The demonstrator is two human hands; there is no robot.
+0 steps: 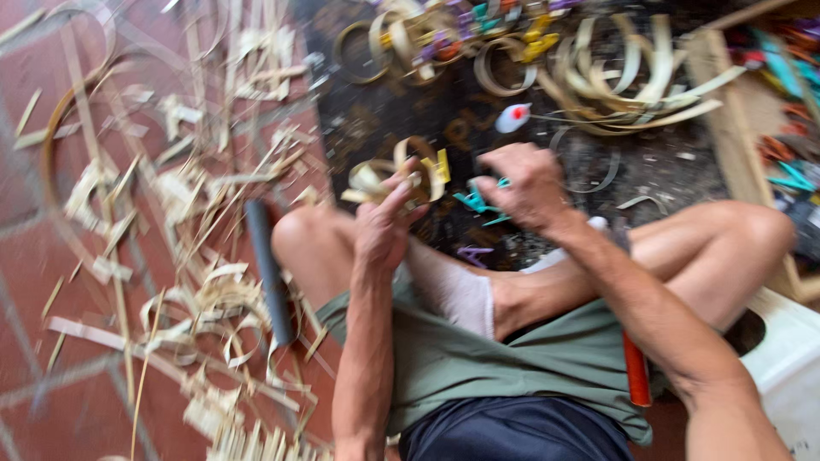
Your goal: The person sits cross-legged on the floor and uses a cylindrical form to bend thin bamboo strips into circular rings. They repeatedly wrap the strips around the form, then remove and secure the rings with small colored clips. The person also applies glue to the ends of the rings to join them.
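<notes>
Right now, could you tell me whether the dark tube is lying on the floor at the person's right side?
No, the dark tube lies on the red tiled floor beside the left knee.

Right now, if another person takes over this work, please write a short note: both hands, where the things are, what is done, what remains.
Left hand: holds a coiled pale strip ring above the knee.
Right hand: closed on teal plastic pieces.
Done: finished rings piled at the top on the dark mat.
Left: loose strip coils beyond; shavings on the tiles.
Image is blurred; the grip details are unclear.
</notes>
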